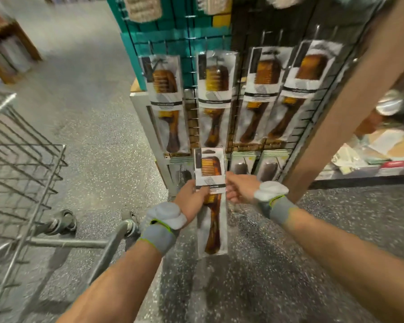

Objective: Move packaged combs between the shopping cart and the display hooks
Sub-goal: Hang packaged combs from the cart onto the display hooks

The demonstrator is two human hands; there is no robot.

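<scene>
Pinching the packaged comb (211, 203) by both edges of its card, with left hand (191, 194) and right hand (239, 188) curled onto it. Holding it upright in mid-air, just below the rows of hanging combs (216, 99), well apart from the shopping cart (21, 159) at the left. Looks like the hang-up step, though could equally be a lift-off. Next, probably: raising the card's top hole to one of the display hooks (217, 60), lining up squarely, then sliding on straight.

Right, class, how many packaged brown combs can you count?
5. On the hooks: leftmost comb, second comb, third comb, rightmost comb; fifth comb held by left hand and right hand. Others may hide behind.
</scene>
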